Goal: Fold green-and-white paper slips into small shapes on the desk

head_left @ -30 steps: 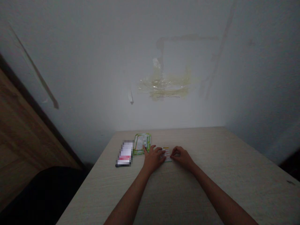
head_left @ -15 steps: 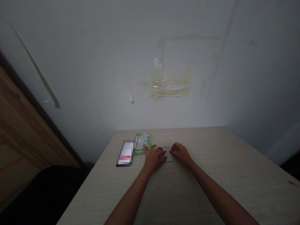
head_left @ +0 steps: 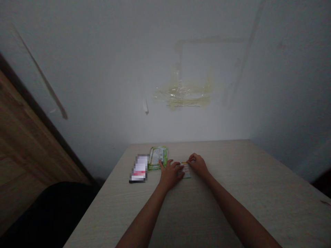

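Flat on the table lies a small printed packet (head_left: pixel 186 171), white with a green lower edge and a yellow strip along its top. My left hand (head_left: pixel 170 174) rests over its left side with fingers spread, hiding that part. My right hand (head_left: pixel 198 164) is closed in a pinch at the packet's upper right corner. Just beyond my left thumb is a stack of green-and-white printed packets (head_left: pixel 158 156), slightly fanned out.
A phone (head_left: pixel 139 168) with a blurred-out screen lies left of the stack. The pale wooden table (head_left: pixel 232 165) meets a wall (head_left: pixel 201 127) with old tape marks. A dark object (head_left: pixel 51 206) and wooden panel (head_left: pixel 23 137) stand at the left.
My right hand has moved up slightly, from the packet's right side to its upper right corner. My left hand keeps its place on the packet.
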A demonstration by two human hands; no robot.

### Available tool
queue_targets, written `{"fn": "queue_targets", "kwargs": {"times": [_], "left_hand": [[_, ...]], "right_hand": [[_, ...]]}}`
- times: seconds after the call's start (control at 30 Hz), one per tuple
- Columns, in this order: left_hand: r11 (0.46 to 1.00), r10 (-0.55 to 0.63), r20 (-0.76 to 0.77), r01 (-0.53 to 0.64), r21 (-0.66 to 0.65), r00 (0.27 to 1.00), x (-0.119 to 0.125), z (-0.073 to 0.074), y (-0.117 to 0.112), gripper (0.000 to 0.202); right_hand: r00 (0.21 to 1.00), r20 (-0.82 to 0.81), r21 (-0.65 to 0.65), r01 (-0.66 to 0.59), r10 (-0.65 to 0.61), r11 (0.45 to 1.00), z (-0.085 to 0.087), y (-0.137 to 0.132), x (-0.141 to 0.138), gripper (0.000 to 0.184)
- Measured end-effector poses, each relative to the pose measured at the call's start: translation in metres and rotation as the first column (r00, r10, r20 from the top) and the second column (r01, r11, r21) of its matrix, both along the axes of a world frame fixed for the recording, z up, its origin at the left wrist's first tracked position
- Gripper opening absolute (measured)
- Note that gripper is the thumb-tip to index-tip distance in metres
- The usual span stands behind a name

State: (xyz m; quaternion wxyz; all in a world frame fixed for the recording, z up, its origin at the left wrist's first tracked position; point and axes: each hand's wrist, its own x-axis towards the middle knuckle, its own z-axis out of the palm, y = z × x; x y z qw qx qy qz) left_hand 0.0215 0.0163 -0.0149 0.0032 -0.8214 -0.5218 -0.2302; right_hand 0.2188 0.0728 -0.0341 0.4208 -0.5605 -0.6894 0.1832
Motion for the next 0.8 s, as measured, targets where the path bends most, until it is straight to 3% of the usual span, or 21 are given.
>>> {"fn": "queue_targets", "kwargs": {"times": [0.3, 0.5, 0.8], "left_hand": [[1.000, -0.006, 0.003, 0.006, -0.017, 1.000, -0.001, 0.001, 0.000, 0.029], [1.000, 0.001, -0.009, -0.001, -0.002, 1.000, -0.001, 0.001, -0.001, 0.029], [1.000, 0.007, 0.008, -0.007, -0.013, 1.000, 0.000, 0.000, 0.000, 0.029]], "right_hand": [[0.997, -0.052, -0.016, 0.062, -0.062, 0.998, -0.002, 0.000, -0.002, 0.013], [0.981, -0.190, -0.088, -0.066, 0.048, 0.994, 0.001, -0.007, 0.006, 0.018], [0.983, 0.083, 0.013, -0.164, 0.162, 0.986, 0.002, -0.025, 0.005, 0.009]]}}
